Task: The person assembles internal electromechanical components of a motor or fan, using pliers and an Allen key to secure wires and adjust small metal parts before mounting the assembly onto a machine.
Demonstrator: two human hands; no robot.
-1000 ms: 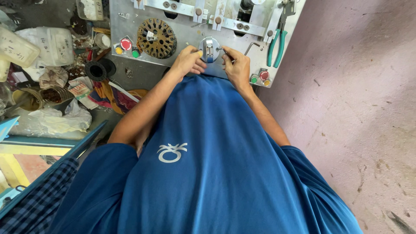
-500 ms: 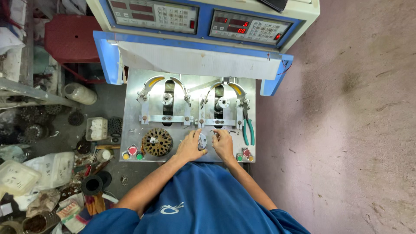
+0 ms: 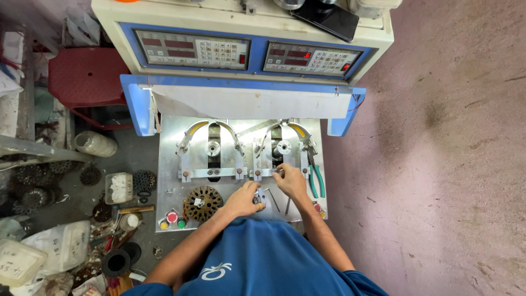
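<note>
Since half a second ago the right hand (image 3: pixel 290 182) has lifted off the small metal part (image 3: pixel 258 199) and gone farther up the plate, to the near end of the right winding fixture (image 3: pixel 284 151); the left hand (image 3: pixel 244 198) has stayed at the part.

Left hand: fingers curled round the small metal part, gripping it on the steel work plate (image 3: pixel 170 164), near edge, about centre. What kind of part it is cannot be made out.

Right hand: fingers pinched together at the fixture's cross-bar, seemingly on something small and bright; too small to identify. Closed posture, not flat.

Surroundings:
- Round toothed stator core (image 3: pixel 202 203) lies on the plate just left of the left hand, apart from it.
- Left winding fixture (image 3: pixel 212 152) stands beside the right one, untouched.
- Green-handled pliers (image 3: pixel 315 180) lie at the plate's right edge, just right of the right hand.
- Red, yellow and green push-buttons (image 3: pixel 172 218) sit at the near left corner of the plate.
- Control cabinet (image 3: pixel 246 52) with two display panels rises at the far side; a dark phone (image 3: pixel 329 18) rests on top.
- Person wears a blue shirt (image 3: pixel 257 263).
</note>
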